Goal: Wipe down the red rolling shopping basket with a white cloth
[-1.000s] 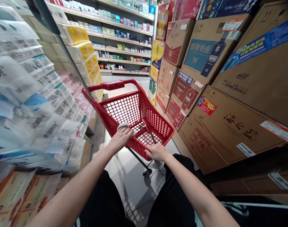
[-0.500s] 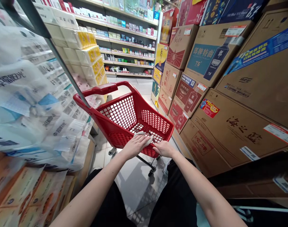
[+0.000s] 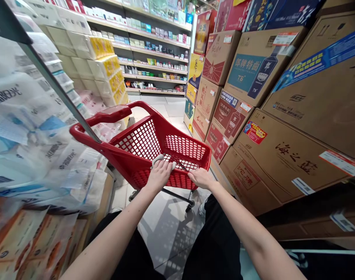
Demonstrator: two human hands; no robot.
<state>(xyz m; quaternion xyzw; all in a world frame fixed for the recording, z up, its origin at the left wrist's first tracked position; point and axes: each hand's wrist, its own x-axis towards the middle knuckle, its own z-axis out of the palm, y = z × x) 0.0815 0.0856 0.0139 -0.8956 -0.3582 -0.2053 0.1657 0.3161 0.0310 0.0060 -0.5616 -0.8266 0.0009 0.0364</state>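
Note:
A red shopping cart (image 3: 177, 181) with a lattice basket stands sideways before me on its casters. My left hand (image 3: 160, 174) presses a pale grey-white cloth (image 3: 157, 158) over the near rim of the basket, its fingers folded across the top edge. Parts of the cloth show beyond the fingers; the rest is covered by the hand. Further right along that same rim, my right hand (image 3: 201, 178) is closed on the edge near the basket's front corner. The cart's handle (image 3: 113, 112) lies to the upper left, with a grey pole rising beside it.
Stacked cardboard cartons (image 3: 282, 144) line the right side closely. Packs of tissue paper (image 3: 96, 68) and plastic-wrapped goods (image 3: 43, 147) are piled on the left. Shelves (image 3: 154, 50) with small products stand at the back. Tiled floor (image 3: 168, 217) shows beneath the cart.
My left hand has slid leftward along the basket rim with the cloth, away from my right hand. The right hand keeps its hold. The cart's handle end has shifted left and slightly nearer.

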